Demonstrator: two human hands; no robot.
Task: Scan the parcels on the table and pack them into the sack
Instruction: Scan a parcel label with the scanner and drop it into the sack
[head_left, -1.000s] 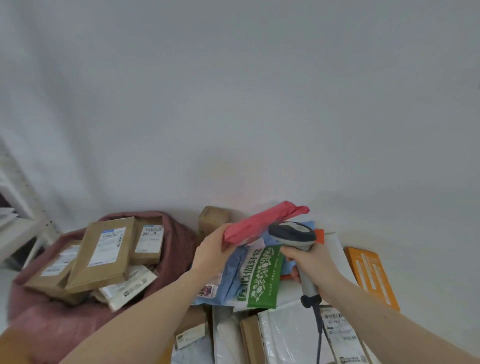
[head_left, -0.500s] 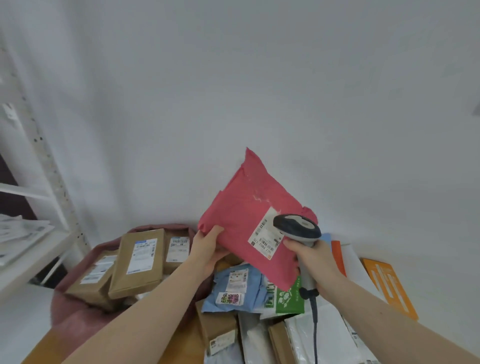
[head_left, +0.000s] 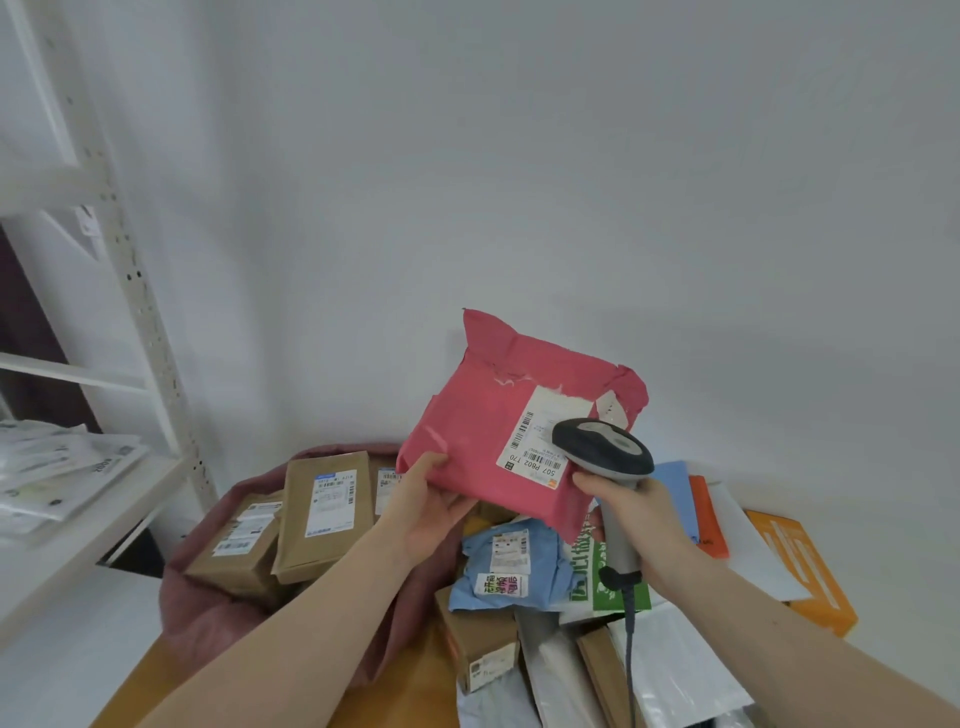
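The crumpled pink plastic mailer bag (head_left: 511, 441) was held up in the air above the table, tilted with its white shipping label (head_left: 537, 441) facing the camera; the left hand (head_left: 423, 512) gripped its lower left corner, thumb on the front and fingers curled behind; the right hand (head_left: 631, 519) was wrapped round the grip of the grey handheld barcode scanner (head_left: 605, 457), whose head sat just in front of the label and covered its right part; judging by this, the scan of this parcel was in hand, and its drop into the sack was not yet done.

To the left, the dark red fabric sack (head_left: 208, 618) lay open with several flat brown cardboard parcels (head_left: 324, 512) already in it, so part of the job looked finished; plenty seemed left, since below the mailer lay a light blue plastic mailer (head_left: 511, 564), a green and white printed bag (head_left: 602, 577), a small brown cardboard box (head_left: 480, 644), white plastic mailers (head_left: 670, 670) and orange flat envelopes (head_left: 802, 566) on the wooden table (head_left: 410, 696).

Whether a scan beam struck the barcode could not be told; the trigger finger was hidden behind the scanner; the sack's depth and lower contents were out of sight; the parcels at the bottom edge were cut off; the scanner's cable (head_left: 629, 665) ran out of frame; the small print was unreadable.
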